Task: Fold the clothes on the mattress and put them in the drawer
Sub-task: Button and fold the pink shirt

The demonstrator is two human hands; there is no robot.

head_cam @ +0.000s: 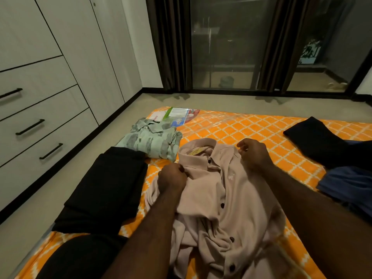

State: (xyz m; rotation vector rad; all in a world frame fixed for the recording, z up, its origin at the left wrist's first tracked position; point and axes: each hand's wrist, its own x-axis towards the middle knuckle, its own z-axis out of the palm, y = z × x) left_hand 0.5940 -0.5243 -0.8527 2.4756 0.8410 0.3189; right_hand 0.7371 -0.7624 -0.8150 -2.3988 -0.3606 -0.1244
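- gripping the pink shirt (237,198), left hand (172,177) and right hand (254,155) each bunch fabric, collar (198,152) between them
- it's on the mattress (241,127) under both hands; looks light, floppy, so shoulder seams seem the best hold

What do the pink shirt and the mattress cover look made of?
Pink shirt: soft matte woven cloth, possibly a cotton blend; it drapes and creases. Mattress cover: clear glossy plastic film over orange patterned fabric; it glints and wrinkles.

Beige shirt (231,198) lies front up and rumpled, its collar area gripped by left fingers (179,170) and right fingers (244,147); folded green shirt (153,141) lies just beyond the left fingers.
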